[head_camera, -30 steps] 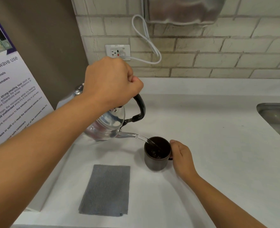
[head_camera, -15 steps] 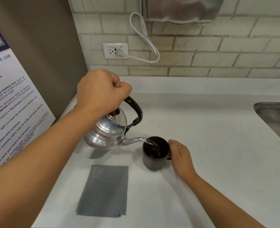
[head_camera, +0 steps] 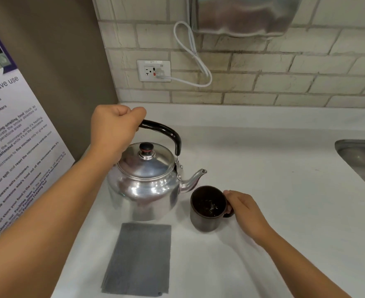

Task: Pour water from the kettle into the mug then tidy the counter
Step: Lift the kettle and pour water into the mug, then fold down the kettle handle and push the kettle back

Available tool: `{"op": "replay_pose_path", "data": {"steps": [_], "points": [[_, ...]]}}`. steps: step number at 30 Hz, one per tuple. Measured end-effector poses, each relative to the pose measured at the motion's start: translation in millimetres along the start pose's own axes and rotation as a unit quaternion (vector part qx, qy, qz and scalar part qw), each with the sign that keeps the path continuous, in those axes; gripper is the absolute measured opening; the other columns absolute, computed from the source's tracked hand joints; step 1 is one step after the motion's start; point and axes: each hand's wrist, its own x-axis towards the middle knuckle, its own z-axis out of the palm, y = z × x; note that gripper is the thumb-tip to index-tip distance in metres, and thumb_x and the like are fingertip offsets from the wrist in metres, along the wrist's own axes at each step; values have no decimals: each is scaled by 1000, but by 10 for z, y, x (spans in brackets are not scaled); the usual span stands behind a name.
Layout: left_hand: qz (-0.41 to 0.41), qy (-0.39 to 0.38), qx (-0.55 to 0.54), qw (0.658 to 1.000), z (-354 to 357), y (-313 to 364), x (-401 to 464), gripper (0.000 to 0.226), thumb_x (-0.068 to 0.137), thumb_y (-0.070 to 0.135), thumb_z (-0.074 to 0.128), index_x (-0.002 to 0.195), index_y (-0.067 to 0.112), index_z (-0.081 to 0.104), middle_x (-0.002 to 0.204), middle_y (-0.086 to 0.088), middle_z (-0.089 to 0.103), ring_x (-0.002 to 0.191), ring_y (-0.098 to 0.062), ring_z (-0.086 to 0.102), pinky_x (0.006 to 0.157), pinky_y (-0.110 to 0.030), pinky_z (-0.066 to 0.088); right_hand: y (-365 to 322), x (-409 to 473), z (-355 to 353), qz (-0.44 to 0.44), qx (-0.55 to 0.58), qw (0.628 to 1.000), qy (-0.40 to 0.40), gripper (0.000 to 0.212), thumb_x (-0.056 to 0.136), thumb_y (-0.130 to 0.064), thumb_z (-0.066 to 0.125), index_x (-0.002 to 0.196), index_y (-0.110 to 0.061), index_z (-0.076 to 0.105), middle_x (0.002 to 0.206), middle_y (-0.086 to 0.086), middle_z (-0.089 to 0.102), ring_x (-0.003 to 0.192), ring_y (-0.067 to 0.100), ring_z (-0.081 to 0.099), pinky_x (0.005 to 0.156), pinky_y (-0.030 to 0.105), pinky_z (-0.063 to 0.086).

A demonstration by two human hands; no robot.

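Note:
A shiny metal kettle point(head_camera: 144, 183) with a black handle stands upright on the white counter point(head_camera: 274, 190), its spout pointing right over the mug's rim. My left hand point(head_camera: 115, 127) is shut on the kettle's handle from above. A dark brown mug point(head_camera: 207, 208) with water in it stands just right of the kettle. My right hand point(head_camera: 245, 208) grips the mug's handle on its right side. A folded grey cloth point(head_camera: 139, 259) lies flat in front of the kettle.
A steel sink point(head_camera: 364, 162) is cut into the counter at the right edge. On the brick wall behind, a socket point(head_camera: 153, 70) has a white cable plugged in. A printed microwave notice point(head_camera: 12, 147) leans at the left.
The kettle has tipped back from pouring to upright and come down to the counter, left of the mug. The water stream has stopped. My right hand has stayed on the mug.

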Motion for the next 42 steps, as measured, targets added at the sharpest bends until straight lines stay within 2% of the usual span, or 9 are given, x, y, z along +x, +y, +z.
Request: {"op": "replay_pose_path", "data": {"steps": [4, 8, 15, 21, 31, 33, 35, 38, 42], "points": [[-70, 35, -52, 996, -51, -174, 170, 37, 69, 21, 61, 36, 16, 45, 30, 10, 26, 32, -7, 19, 35, -17, 17, -303, 152, -160, -6, -102, 995, 14, 40, 91, -26, 55, 55, -10, 54, 53, -1, 60, 52, 14, 53, 58, 19, 41], [-65, 55, -75, 994, -20, -384, 320, 40, 72, 16, 61, 38, 18, 41, 30, 11, 24, 32, -5, 20, 35, -15, 18, -837, 409, -141, -77, -152, 983, 73, 35, 89, -37, 55, 63, -15, 60, 74, 19, 67, 55, 21, 53, 48, 13, 37], [-34, 49, -71, 996, 158, -873, 577, 39, 71, 14, 61, 41, 7, 37, 35, 10, 22, 40, -4, 22, 41, -17, 25, -1595, 1061, 569, -232, -154, 960, 19, 28, 89, -35, 57, 73, -12, 59, 72, 2, 58, 63, 8, 53, 59, 16, 41], [-42, 35, -68, 996, 317, -1203, 774, 39, 68, 19, 60, 40, 12, 34, 43, 4, 23, 46, -11, 24, 47, -25, 24, -1541, 1488, 1102, -288, -257, 921, -58, 34, 91, -43, 53, 112, -16, 59, 103, 3, 57, 96, 17, 54, 82, 34, 49], [-61, 28, -74, 995, 489, -1439, 908, 43, 75, 21, 60, 44, 6, 34, 45, -7, 29, 49, -16, 28, 51, -30, 29, -1343, 1833, 1231, -366, -352, 862, -1, 25, 93, -27, 55, 104, -5, 61, 93, 11, 58, 83, 24, 51, 69, 36, 46], [-39, 6, -63, 997, 470, -1469, 907, 50, 84, 33, 62, 47, 8, 39, 44, 2, 36, 47, -12, 33, 50, -26, 33, -1315, 1873, 1243, -369, -344, 863, 9, 25, 93, -27, 55, 104, -6, 63, 92, 10, 59, 83, 25, 52, 69, 33, 45], [-28, -17, -84, 996, 425, -1503, 897, 40, 87, 44, 60, 58, 18, 52, 54, 11, 51, 54, -6, 46, 57, -17, 38, -1298, 1919, 1255, -363, -324, 873, 19, 25, 92, -27, 57, 105, -7, 65, 92, 10, 59, 84, 25, 54, 70, 32, 45], [-23, -27, -119, 992, 365, -1601, 908, 11, 84, 34, 59, 85, 24, 65, 97, -4, 64, 84, -1, 58, 75, -11, 42, -1290, 2004, 1271, -344, -297, 890, 34, 25, 92, -26, 58, 105, -7, 67, 93, 11, 60, 84, 25, 56, 73, 34, 47], [1, -71, -32, 997, 359, -1706, 1022, 16, 93, 16, 53, 92, 25, 66, 105, -6, 63, 88, 3, 55, 78, -6, 39, -1255, 2186, 1310, -314, -306, 898, 39, 26, 94, -24, 56, 105, -6, 70, 98, 14, 61, 85, 27, 59, 75, 39, 50]]}}
